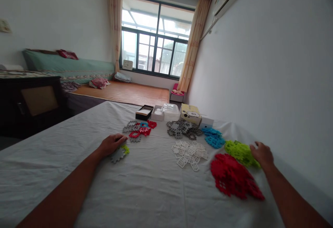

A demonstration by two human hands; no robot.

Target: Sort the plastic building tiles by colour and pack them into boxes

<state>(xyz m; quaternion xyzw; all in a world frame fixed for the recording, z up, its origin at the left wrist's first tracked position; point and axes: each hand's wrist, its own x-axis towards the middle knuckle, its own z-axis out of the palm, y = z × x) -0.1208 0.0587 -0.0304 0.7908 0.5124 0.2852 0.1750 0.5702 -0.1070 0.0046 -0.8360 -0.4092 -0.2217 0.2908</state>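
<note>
My left hand (112, 144) rests on the white sheet with its fingers curled over a small joined piece of grey and lime tiles (119, 153). My right hand (262, 154) lies on the far edge of the lime-green pile (239, 151), fingers bent down into it. Between the hands lie a white pile (189, 153), a red pile (232, 176), a blue pile (213, 137) and a grey pile (182, 129). A partly built cluster of grey, red and blue tiles (139, 129) sits just beyond my left hand.
The white-sheeted table (145, 193) holds a row of small boxes at its far edge: a black tray (144, 112), a clear lidded box (170, 111), a yellow box (190, 114). A bed (122, 93) and window lie behind; a wall runs along the right.
</note>
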